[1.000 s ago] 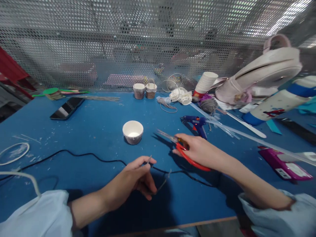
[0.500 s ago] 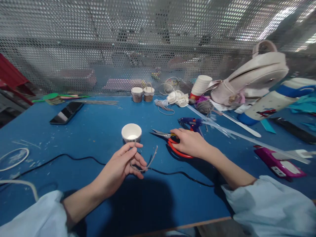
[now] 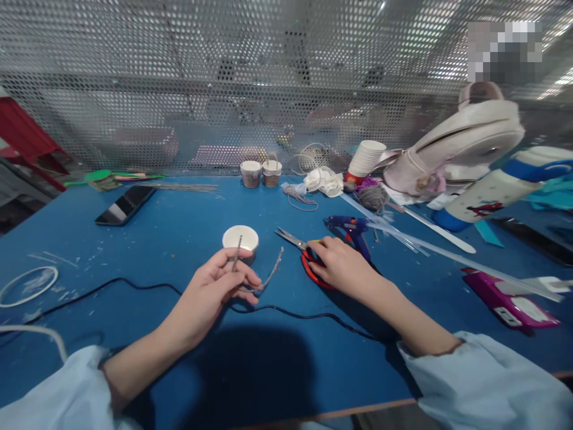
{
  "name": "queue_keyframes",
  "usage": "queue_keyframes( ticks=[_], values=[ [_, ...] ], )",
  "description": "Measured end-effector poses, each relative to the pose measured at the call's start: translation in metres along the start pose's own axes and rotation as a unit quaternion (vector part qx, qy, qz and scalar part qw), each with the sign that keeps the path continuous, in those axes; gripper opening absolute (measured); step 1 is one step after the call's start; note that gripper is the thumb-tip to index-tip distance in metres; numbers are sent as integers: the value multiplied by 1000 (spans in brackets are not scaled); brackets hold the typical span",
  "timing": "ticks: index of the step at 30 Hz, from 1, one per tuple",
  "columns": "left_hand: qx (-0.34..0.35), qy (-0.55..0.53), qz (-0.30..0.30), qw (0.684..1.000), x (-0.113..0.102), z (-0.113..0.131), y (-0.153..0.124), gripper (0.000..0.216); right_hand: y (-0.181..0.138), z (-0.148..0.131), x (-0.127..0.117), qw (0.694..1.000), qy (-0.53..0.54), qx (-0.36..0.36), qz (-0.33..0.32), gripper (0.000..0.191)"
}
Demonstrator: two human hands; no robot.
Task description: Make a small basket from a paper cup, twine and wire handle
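Note:
A short curved length of grey braided cord [image 3: 272,273] is pinched between the thumb and fingers of my left hand [image 3: 219,280], its two ends pointing up. Just behind those fingers stands a small white paper cup [image 3: 240,236], its front partly covered by them. My right hand [image 3: 342,263] is closed over the red handles of a pair of scissors [image 3: 293,239], which lie on the blue table with the blades slightly apart, pointing left. Beyond my right hand lies a blue glue gun [image 3: 349,224].
Two small wrapped cups [image 3: 250,174], stacked paper cups [image 3: 369,158] and grey yarn [image 3: 372,196] line the back. A bag [image 3: 461,143], a bottle [image 3: 496,191] and a purple tool [image 3: 508,301] are rightward. A phone [image 3: 125,205] lies left; a black cable [image 3: 308,312] crosses in front.
My left hand has turned and lifted slightly, so the cord's near end now stands up before the cup. The scissors have shifted a little away from me under my right hand.

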State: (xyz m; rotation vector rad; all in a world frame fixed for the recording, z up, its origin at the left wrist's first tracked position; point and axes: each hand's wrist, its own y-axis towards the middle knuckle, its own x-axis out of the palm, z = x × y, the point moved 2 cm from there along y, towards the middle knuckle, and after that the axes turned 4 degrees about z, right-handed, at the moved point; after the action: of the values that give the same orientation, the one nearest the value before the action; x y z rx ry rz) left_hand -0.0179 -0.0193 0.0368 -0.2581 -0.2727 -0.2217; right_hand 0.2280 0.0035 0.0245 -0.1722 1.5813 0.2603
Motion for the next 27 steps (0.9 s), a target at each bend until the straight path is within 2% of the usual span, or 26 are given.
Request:
queue_keyframes(
  ticks=[1, 3, 6, 9, 12, 15, 16, 18, 20, 22, 24, 27],
  values=[
    [7, 4, 1, 1000, 0, 0, 0, 27, -1, -4, -4, 1000, 6, -8, 25, 31],
    [9, 6, -1, 1000, 1, -1, 1, 28, -5, -15, -14, 990, 44, -59, 121, 30],
    [-19, -12, -9, 1000, 3, -5, 4, 32, -17, -35, -26, 932, 83, -221, 274, 27],
    [-59, -40, -20, 997, 8, -8, 4, 35, -24, -49, -25, 895, 31, -332, 296, 30],
    [-101, -51, -28, 993, 13, -6, -1, 33, -23, -51, -18, 882, 54, -353, 307, 30],
    [-103, -18, -41, 994, 14, 2, -6, 34, -16, -43, -16, 862, 196, -300, 359, 22],
    [-73, 17, -33, 997, 11, 7, -6, 36, -12, -38, -17, 859, 258, -252, 364, 19],
    [43, 133, 20, 990, 0, 18, -1, 36, -5, -30, -19, 856, 381, -122, 327, 14],
    [184, 279, 96, 938, -14, 28, 10, 35, 2, -24, -18, 839, 482, 2, 254, 16],
    [265, 388, 122, 874, -25, 30, 25, 62, 6, -21, -17, 805, 554, 74, 199, 23],
    [261, 442, 87, 854, -33, 22, 42, 80, 10, -19, -16, 777, 596, 98, 176, 29],
    [247, 449, 47, 857, -31, 6, 58, 77, 14, -19, -18, 760, 619, 101, 170, 30]
  ],
)
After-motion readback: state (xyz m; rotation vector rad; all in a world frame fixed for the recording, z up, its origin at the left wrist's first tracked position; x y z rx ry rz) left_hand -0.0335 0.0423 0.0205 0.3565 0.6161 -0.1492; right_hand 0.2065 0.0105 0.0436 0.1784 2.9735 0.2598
